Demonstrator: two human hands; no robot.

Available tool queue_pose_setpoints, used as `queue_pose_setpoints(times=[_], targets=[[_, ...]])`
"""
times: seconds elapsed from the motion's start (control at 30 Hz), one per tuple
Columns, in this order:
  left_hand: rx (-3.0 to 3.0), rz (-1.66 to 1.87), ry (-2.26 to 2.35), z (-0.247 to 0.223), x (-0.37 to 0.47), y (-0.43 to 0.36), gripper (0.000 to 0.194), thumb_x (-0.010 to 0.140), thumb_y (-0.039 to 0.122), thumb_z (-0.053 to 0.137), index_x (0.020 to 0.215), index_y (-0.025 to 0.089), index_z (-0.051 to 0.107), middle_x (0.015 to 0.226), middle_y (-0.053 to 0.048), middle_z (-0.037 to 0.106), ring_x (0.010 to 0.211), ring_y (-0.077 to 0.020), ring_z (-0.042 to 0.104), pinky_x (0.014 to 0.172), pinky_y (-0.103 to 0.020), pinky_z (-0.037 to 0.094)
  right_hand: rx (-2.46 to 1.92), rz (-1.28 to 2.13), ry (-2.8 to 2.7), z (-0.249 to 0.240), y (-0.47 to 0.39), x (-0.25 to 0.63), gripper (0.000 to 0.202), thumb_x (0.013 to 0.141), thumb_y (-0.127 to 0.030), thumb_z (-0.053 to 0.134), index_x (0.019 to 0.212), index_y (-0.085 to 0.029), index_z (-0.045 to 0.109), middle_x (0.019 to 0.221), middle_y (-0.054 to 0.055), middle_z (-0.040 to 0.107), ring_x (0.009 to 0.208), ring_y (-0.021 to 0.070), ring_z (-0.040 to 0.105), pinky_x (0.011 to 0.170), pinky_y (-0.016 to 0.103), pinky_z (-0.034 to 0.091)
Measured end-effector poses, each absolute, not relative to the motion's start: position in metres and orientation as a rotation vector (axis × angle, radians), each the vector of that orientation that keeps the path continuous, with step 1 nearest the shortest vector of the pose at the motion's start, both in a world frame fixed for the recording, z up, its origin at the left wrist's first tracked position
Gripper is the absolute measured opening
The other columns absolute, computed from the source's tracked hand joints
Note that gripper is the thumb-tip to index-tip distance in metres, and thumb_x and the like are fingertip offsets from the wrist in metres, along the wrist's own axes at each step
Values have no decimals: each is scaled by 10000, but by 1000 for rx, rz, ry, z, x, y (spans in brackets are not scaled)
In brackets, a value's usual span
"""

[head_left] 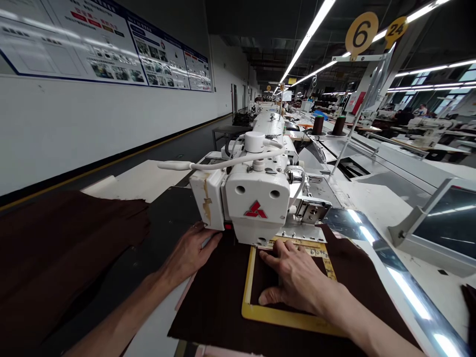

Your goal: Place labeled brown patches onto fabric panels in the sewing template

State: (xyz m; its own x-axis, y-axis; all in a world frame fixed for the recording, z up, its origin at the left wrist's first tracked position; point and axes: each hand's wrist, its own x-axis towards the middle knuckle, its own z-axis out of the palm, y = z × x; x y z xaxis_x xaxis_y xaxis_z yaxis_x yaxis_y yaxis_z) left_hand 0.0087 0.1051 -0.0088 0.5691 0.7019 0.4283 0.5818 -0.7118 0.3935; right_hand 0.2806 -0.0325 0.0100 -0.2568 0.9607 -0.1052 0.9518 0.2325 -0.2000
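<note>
A dark brown piece of fabric (211,302) lies under the head of a white sewing machine (256,198) with a red emblem. On the fabric rests a yellow rectangular frame (290,315) with handwriting on its far right corner. My right hand (293,277) lies inside and across this frame, fingers spread, thumb down on the fabric and fingertips near the frame's far bar. My left hand (195,250) rests at the fabric's left edge, beside the machine's white side box (208,198). Its thumb is apart from the fingers, whose tips are partly hidden by the box.
More dark brown fabric (70,238) lies at the left on a dark surface. Two thread cones (338,126) stand beyond the machine. A tilted screen (446,223) is at the right. More sewing machines line the hall, and a wall with posters (111,49) runs along the left.
</note>
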Motion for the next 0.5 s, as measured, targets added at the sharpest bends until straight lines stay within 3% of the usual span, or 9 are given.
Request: queue_pose_setpoints(times=[0.1, 0.33, 0.5], targets=[[2622, 779, 999, -1, 10, 96, 343, 1028, 392, 468, 1000, 218, 762, 1011, -56, 758, 931, -218, 705, 825, -292, 535, -1877, 343, -2436, 9, -32, 281, 1017, 748, -877, 601, 1518, -225, 473, 1174, 166, 507, 1077, 382, 464, 876, 583, 444], [2810, 486, 717, -2, 35, 42, 293, 1056, 275, 424, 997, 228, 707, 879, -43, 715, 848, -193, 675, 859, -325, 498, -1857, 326, -2434, 8, -31, 281, 993, 771, -903, 527, 1494, -222, 500, 1174, 170, 512, 1086, 387, 486, 879, 580, 455], [2826, 256, 750, 4, 62, 32, 290, 1043, 280, 429, 1249, 229, 628, 950, -44, 742, 852, -231, 721, 752, -329, 511, -1833, 296, -2424, 11, -27, 279, 934, 777, -889, 545, 1449, -240, 542, 1120, 146, 524, 1051, 364, 518, 860, 529, 478]])
